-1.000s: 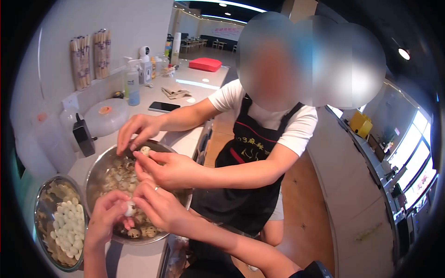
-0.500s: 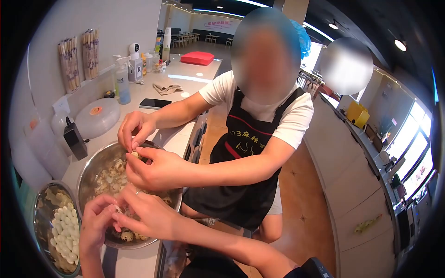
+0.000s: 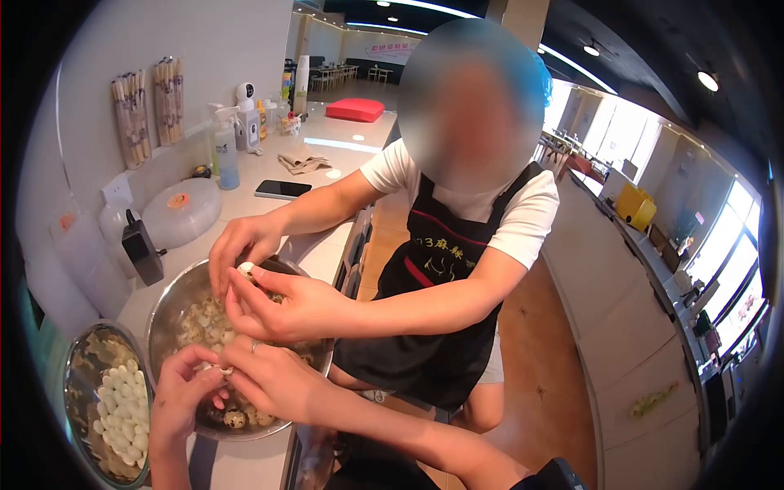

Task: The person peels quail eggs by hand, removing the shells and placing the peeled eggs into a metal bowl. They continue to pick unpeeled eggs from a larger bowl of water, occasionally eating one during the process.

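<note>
Over the near side of a metal bowl (image 3: 321,359) of speckled quail eggs (image 3: 234,419), my left hand (image 3: 181,390) pinches a quail egg (image 3: 219,371) that is mostly covered by fingers. My right hand (image 3: 273,380), with a ring on one finger, has its fingertips closed on the same egg from the other side. Its whitish surface shows between the hands. Just beyond, a co-worker's hands (image 3: 282,306) hold a partly peeled quail egg (image 3: 247,269) above the bowl. White peeled eggs (image 3: 122,412) fill a second metal bowl (image 3: 82,359) left of my left hand.
On the counter (image 3: 314,237) are a phone (image 3: 282,189), a brown cloth (image 3: 302,162), a pump bottle (image 3: 225,151), a black adapter (image 3: 142,249) and a red box (image 3: 355,110). The co-worker in a black apron (image 3: 425,327) sits across the bowl.
The view has shifted slightly. My fingers have moved a little around the egg. The co-worker's egg now shows a white peeled top, and that person's fingers have separated somewhat.
</note>
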`<state>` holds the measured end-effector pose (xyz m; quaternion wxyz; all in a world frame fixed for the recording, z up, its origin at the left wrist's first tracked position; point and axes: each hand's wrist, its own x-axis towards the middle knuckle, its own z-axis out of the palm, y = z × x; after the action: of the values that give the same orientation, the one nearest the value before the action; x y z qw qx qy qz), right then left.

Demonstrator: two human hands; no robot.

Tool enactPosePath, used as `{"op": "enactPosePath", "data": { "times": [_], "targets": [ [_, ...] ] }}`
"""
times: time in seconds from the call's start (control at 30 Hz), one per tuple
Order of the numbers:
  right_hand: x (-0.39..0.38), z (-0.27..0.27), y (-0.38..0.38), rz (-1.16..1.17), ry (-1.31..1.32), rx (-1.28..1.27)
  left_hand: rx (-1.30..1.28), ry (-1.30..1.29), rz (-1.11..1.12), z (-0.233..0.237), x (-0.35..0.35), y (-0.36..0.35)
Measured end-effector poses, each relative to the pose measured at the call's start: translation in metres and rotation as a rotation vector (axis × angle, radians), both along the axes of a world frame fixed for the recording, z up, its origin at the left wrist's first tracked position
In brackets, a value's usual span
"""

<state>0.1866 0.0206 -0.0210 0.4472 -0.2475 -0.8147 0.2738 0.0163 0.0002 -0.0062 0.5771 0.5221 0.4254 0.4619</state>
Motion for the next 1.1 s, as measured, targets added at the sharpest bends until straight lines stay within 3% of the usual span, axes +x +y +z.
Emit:
{"op": "enactPosePath", "data": {
  "times": [0.43, 0.5, 0.63, 0.7, 0.9, 1.1],
  "targets": [
    [0.002, 0.003, 0.000, -0.022, 0.072, -0.064, -0.003, -0.020, 0.040, 0.004, 0.006, -0.002],
    [0.004, 0.012, -0.005, 0.016, -0.034, -0.180, 0.019, -0.016, 0.035, 0.001, 0.004, -0.001],
    [0.005, 0.016, -0.007, -0.019, -0.103, 0.008, 0.109, -0.032, 0.054, -0.012, 0.000, 0.005],
    [0.004, 0.011, -0.005, -0.009, -0.085, 0.033, 0.071, -0.066, -0.028, -0.004, -0.002, 0.001],
    [0.004, 0.005, -0.002, -0.009, 0.022, 0.104, 0.023, -0.049, -0.004, 0.002, 0.003, -0.001],
    [0.002, 0.004, -0.001, -0.061, -0.042, 0.087, 0.024, -0.026, -0.006, -0.001, 0.000, 0.000]
  ]
}}
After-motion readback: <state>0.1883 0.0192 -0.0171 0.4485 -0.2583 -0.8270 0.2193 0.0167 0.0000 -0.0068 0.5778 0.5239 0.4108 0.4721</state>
